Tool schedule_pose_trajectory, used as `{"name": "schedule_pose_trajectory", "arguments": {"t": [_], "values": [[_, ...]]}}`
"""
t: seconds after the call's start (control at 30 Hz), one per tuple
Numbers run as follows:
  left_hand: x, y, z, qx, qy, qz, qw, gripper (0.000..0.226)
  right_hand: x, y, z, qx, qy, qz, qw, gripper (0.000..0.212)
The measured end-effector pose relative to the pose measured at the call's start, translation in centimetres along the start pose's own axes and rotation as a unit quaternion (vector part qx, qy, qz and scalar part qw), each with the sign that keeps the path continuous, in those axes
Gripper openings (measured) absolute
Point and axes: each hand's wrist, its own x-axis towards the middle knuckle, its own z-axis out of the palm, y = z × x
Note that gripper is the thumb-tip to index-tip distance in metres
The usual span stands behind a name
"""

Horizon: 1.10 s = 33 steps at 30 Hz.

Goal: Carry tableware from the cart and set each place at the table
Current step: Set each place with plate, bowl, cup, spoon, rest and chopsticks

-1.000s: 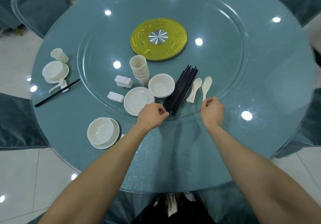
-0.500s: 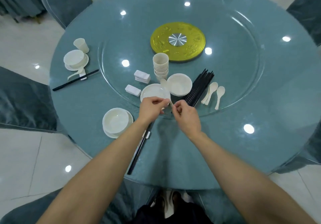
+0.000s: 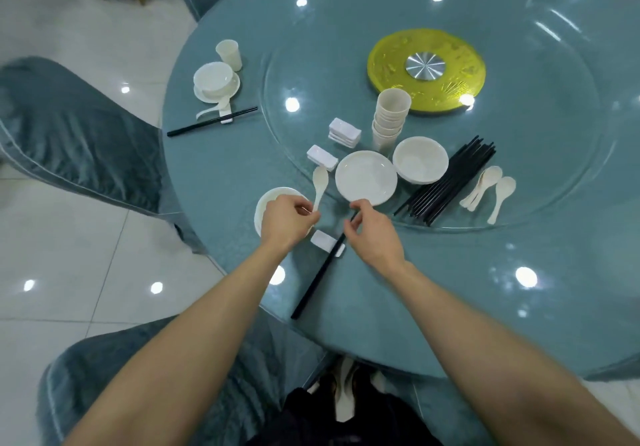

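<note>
Left hand: thumb and forefinger pinch the handle tip of a white soup spoon, other fingers curled. The spoon's scoop points away toward the turntable, and its handle end is just beside the place bowl, mostly hidden under that hand.

Right hand: fingertips pinch the far end of a black chopstick pair. The pair lies across a white chopstick rest, near end reaching toward the table edge. Both items are at the near-left place, close together.

Handling, my read:
- Spoon looks light, stiff and glossy; ceramic or melamine, can't tell. It is likely slick, so a tip pinch may let it swing. Mid-handle would be steadier.
- Chopsticks look light, thin, rigid and smooth. The two can roll or split apart, so take them together near one end and keep them seated on the rest.

Supply on the glass turntable: plate, spare bowl, cup stack, chopstick bundle, spare spoons, stacked rests. Finished setting far left.
</note>
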Motion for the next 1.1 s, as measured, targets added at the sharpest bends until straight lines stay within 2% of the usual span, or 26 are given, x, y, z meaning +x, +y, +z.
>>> {"name": "schedule_pose_trajectory", "arguments": {"t": [0.13,0.43,0.77,1.1], "values": [[-1.2,-2.3,0.2,0.108,-0.016,0.018,0.994,0.005,-0.3,0.6,0.2,-0.018,-0.001,0.021,1.0,0.029],[-3.8,-4.9,2.3,0.251,-0.041,0.022,0.967,0.011,-0.6,2.0,0.2,-0.038,0.015,0.046,0.998,0.03],[-4.1,-6.2,3.5,0.323,-0.051,0.007,0.945,0.01,-1.5,2.6,0.0,-0.055,0.008,0.051,0.997,0.029],[-4.2,-6.4,3.0,0.296,-0.052,0.005,0.954,0.013,-1.5,2.2,-0.1,-0.068,0.008,0.053,0.996,0.029]]}}
